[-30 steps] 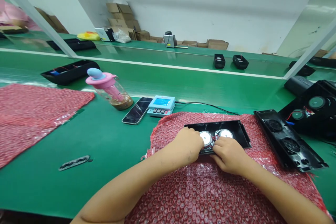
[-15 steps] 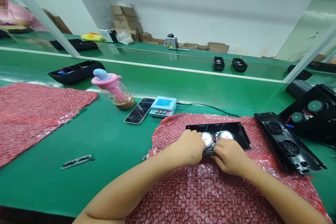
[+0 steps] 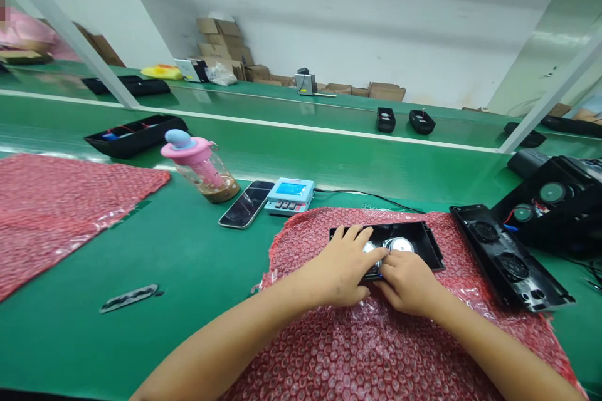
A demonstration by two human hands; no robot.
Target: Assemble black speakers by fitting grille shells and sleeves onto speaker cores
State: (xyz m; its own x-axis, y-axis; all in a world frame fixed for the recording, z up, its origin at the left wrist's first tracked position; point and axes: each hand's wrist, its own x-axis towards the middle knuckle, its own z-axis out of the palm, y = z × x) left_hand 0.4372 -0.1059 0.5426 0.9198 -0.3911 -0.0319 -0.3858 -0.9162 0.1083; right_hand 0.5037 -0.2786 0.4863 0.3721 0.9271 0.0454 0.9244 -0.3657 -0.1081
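A black speaker housing (image 3: 427, 245), open side up, lies on red bubble wrap (image 3: 357, 351). Two round silver speaker drivers sit in it; the right driver (image 3: 403, 244) shows well, while fingers partly cover the left driver (image 3: 369, 248). My left hand (image 3: 342, 268) rests over the housing's left part, its fingers spread and the thumb apart near the front edge. At the front wall, my right hand (image 3: 408, 282) is closed, fingers inside and thumb outside, gripping the housing. Whether it also pinches a wire between the drivers is hidden.
Left of the wrap are a blue device with a screen (image 3: 290, 195), a phone (image 3: 246, 204), a drink bottle (image 3: 202, 166) and a flat grey strip (image 3: 129, 298). Another black speaker panel (image 3: 510, 257) and an opened speaker box (image 3: 550, 200) stand at right. A metal post (image 3: 536, 116) rises behind.
My left hand has opened from curled fingers at the left driver to spread fingers, lying over the housing. My right hand stays at the front edge. The view has shifted slightly.
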